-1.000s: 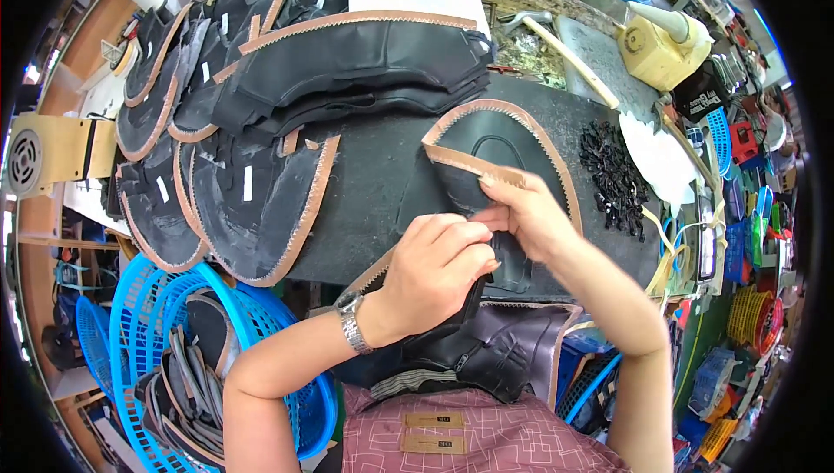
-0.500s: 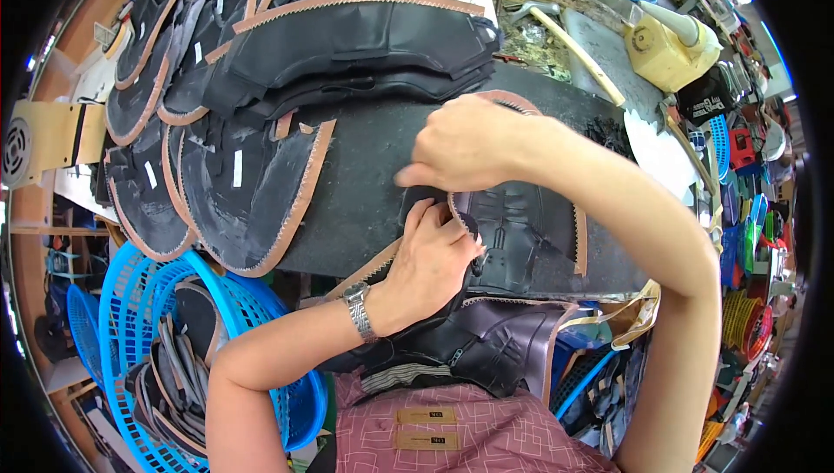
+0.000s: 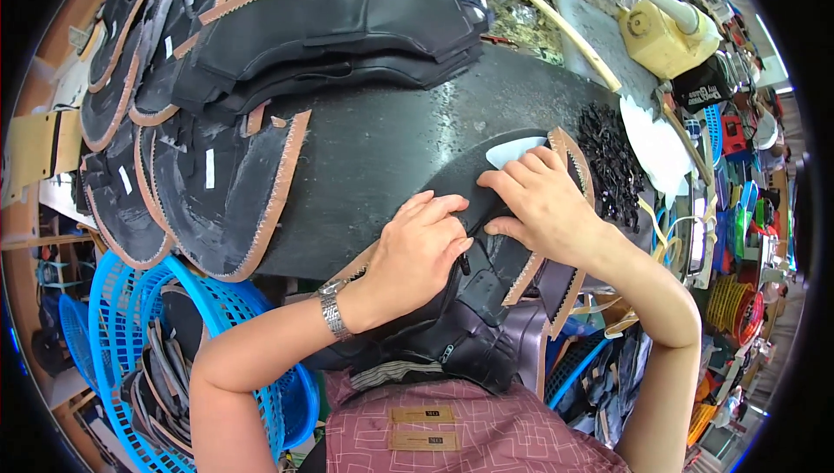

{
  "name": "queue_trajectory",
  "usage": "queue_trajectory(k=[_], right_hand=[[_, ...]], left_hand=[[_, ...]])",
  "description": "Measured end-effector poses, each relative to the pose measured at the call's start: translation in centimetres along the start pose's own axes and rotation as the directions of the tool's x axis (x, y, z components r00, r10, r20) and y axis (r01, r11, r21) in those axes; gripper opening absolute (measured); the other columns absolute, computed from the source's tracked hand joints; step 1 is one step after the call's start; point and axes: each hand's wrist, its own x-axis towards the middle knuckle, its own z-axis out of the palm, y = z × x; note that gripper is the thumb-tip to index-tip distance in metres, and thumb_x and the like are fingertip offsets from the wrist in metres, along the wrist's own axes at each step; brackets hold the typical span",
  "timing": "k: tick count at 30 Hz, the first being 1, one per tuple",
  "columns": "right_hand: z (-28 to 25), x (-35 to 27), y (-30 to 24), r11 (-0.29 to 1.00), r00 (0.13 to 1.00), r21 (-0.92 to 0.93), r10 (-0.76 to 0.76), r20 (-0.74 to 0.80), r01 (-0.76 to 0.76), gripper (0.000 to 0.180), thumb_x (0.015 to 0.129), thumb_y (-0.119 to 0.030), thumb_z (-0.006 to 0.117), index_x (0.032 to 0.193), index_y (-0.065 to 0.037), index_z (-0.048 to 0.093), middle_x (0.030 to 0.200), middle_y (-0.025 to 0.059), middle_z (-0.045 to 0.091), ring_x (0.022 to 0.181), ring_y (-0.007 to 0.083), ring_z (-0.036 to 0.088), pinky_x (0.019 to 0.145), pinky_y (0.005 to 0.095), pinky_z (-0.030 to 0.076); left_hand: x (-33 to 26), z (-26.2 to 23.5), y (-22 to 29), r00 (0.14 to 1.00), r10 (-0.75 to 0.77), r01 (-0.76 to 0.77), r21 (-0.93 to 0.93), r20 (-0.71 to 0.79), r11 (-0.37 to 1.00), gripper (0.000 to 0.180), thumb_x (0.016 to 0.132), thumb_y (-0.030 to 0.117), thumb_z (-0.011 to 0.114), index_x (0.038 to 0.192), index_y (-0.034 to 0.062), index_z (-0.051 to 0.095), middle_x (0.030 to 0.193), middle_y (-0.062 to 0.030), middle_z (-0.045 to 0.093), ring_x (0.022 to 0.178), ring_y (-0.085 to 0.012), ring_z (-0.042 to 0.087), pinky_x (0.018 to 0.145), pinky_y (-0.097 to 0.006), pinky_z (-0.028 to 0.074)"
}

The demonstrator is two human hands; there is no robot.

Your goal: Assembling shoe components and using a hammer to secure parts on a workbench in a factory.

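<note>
A black leather shoe upper with brown zigzag-cut edging (image 3: 480,292) is grasped by the left hand (image 3: 415,258) and the right hand (image 3: 549,206) over the near edge of the flat black worktop (image 3: 360,165).

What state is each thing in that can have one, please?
Tan-edged black upper: bent, at both hands
Left hand: fingers curled, grip unclear
Right hand: fingers bent over the upper, grip unclear
Metal wristwatch: fastened on left wrist
Stacked black uppers: lying in a pile
Hammer: lying down, unheld
Perforated blue basket: holding pieces
</note>
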Motion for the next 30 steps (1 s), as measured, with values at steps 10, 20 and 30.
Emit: queue_trajectory(k=[10, 20, 30], right_hand=[[-3.6, 2.3, 0.8, 0.980, 0.914, 0.148, 0.061, 0.400, -0.130, 0.021, 0.078, -0.024, 0.067, 0.086, -0.005, 0.067, 0.081, 0.0108, 0.066, 0.081, 0.0298, 0.063, 0.072, 0.0399, 0.048], [-1.8, 3.9, -2.3, 0.985, 0.874, -0.120, -0.052, 0.483, 0.125, 0.012, 0.077, -0.014, 0.058, 0.079, -0.006, 0.067, 0.078, 0.0145, 0.067, 0.075, 0.0312, 0.066, 0.065, 0.0421, 0.051], [0.4, -0.2, -1.1, 0.429, 0.849, 0.733, 0.293, 0.439, -0.527, 0.012, 0.079, -0.007, 0.068, 0.090, -0.001, 0.068, 0.076, 0.0101, 0.067, 0.070, 0.0148, 0.061, 0.071, 0.0293, 0.049]], left_hand=[[0.1, 0.5, 0.1, 0.997, -0.001, -0.004, 0.071, 0.077, 0.997, 0.008, 0.081, 0.008, 0.063, 0.078, 0.0007, 0.061, 0.104, -0.0149, 0.064, 0.098, -0.0309, 0.061, 0.099, -0.044, 0.041], [0.0, 0.9, 0.0, 0.999, -0.007, 0.003, 0.092, 0.047, 0.996, 0.005, 0.080, 0.007, 0.063, 0.080, 0.0018, 0.063, 0.102, -0.0138, 0.065, 0.097, -0.0317, 0.060, 0.097, -0.044, 0.042], [-0.5, -0.2, 0.1, 0.995, -0.079, 0.077, -0.034, -0.059, 0.996, 0.007, 0.079, 0.009, 0.065, 0.078, 0.0034, 0.062, 0.095, -0.0108, 0.065, 0.088, -0.0277, 0.061, 0.082, -0.038, 0.046]])
